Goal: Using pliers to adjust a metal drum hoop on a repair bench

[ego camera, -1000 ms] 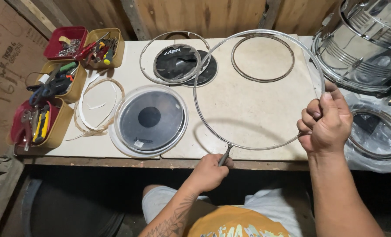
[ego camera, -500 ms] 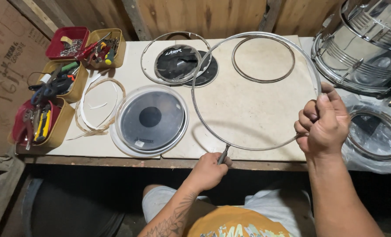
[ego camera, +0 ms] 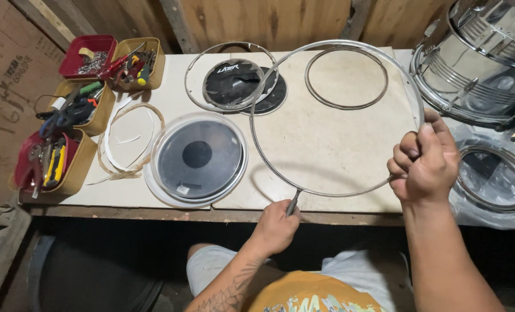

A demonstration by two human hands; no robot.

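Right hand clamped on the large metal hoop — left hand closed round a thin tool.

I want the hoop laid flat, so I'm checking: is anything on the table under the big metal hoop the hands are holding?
Mostly bare table lies beneath the big metal hoop. Only its far left arc crosses over the black drumhead.

Bright overhead light, sharp, edges curved
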